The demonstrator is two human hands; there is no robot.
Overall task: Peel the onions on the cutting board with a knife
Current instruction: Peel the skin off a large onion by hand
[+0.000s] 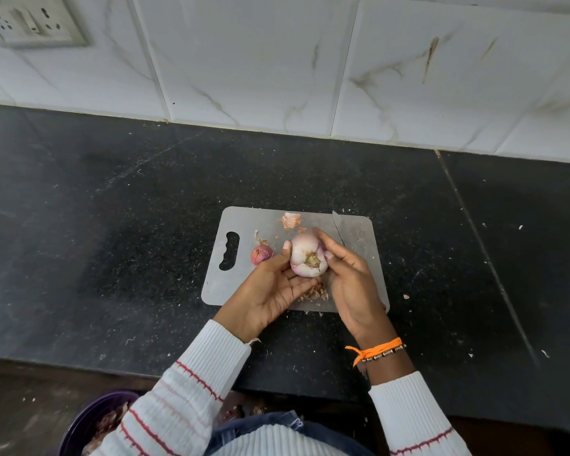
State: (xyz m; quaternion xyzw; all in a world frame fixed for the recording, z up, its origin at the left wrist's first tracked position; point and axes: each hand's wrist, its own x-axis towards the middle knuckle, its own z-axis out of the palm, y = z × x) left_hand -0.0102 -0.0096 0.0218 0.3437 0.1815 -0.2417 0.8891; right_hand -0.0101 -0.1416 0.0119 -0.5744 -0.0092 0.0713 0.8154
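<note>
Both hands hold onion, root toward camera.

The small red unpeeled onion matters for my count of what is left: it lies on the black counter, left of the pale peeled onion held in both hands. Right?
Not quite. The head view shows the small red unpeeled onion lying on the grey cutting board, not the black counter. It is indeed left of the pale peeled onion, held by the left hand and right hand.
</note>
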